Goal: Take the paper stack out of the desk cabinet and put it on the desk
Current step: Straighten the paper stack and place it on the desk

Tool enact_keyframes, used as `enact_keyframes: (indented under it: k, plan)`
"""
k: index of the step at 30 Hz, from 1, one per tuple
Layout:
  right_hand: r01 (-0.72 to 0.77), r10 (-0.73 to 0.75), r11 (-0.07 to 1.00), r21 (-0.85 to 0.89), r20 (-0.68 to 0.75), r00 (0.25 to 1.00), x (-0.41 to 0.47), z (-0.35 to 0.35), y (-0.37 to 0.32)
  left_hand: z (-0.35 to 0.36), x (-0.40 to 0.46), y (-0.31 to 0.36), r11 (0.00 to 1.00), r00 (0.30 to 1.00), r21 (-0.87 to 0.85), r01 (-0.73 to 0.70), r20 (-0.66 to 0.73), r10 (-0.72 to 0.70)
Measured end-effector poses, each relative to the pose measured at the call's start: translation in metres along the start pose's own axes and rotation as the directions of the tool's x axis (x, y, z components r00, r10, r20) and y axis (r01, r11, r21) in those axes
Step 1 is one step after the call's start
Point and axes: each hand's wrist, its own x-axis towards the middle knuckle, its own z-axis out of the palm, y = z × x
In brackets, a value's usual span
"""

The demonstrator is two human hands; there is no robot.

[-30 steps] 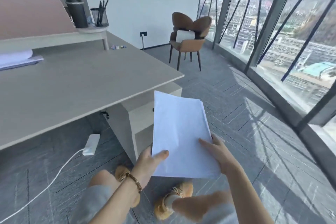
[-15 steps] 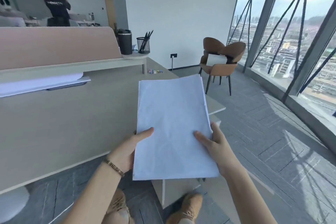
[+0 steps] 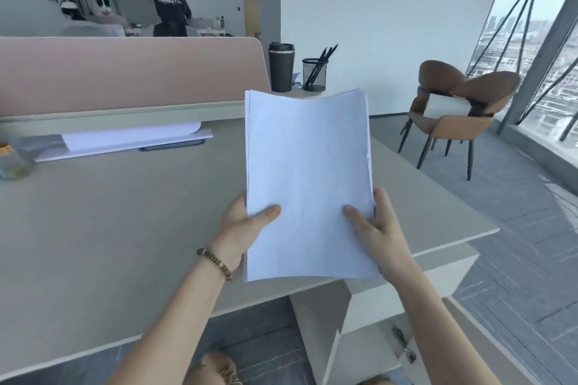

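Note:
A white paper stack (image 3: 308, 172) hangs in the air above the right end of the beige desk (image 3: 119, 216), tilted up toward me. My left hand (image 3: 244, 225) grips its lower left edge, thumb on top. My right hand (image 3: 372, 222) grips the lower right edge the same way. The desk cabinet (image 3: 359, 322) stands below the desk's right end, with a key in its lock. The stack's far end bows slightly and hides part of the desk behind it.
A pink divider (image 3: 131, 72) lines the desk's back edge. A black tumbler (image 3: 281, 67) and a mesh pen holder (image 3: 315, 73) stand on a raised shelf. Other papers (image 3: 125, 139) and a glass jar (image 3: 12, 159) lie left. A brown chair (image 3: 456, 112) stands right, near the windows.
Both hands have lifted the paper stack from beside the cabinet, low near the floor, up over the desk's right end. My view has risen with it.

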Motion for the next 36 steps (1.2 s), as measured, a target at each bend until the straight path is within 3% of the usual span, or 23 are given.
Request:
enact_keyframes:
  k: [5,12,19,24,28,31,36]
  plan:
    - [0.061,-0.061,0.996,-0.058,0.006,0.998,0.035,0.012,-0.016,-0.005,0.014,0.011,0.992,0.99,0.021,-0.125,-0.059,0.126]
    - [0.105,-0.105,0.994,0.006,0.007,0.994,0.057,0.025,-0.025,-0.005,0.022,0.001,0.987,0.987,0.093,-0.132,-0.075,0.139]
    - [0.202,-0.195,0.972,0.121,-0.063,0.979,0.075,0.024,-0.053,-0.01,0.03,0.027,0.982,0.976,-0.039,-0.187,-0.118,0.181]
    - [0.292,-0.289,0.956,0.017,-0.102,0.952,0.084,0.025,-0.083,-0.004,0.034,0.045,0.953,0.945,-0.075,-0.294,-0.174,0.277]
    - [0.349,-0.354,0.935,-0.057,-0.114,0.928,0.083,0.026,-0.099,0.001,0.029,0.036,0.954,0.941,-0.078,-0.289,-0.205,0.268]
    - [0.306,-0.3,0.951,0.053,-0.098,0.949,0.078,0.022,-0.088,0.002,0.026,0.019,0.97,0.957,-0.085,-0.23,-0.203,0.209]
    - [0.145,-0.158,0.973,0.178,0.065,0.985,0.059,0.022,-0.031,0.006,0.022,-0.003,0.987,0.972,-0.079,-0.14,-0.203,0.122]
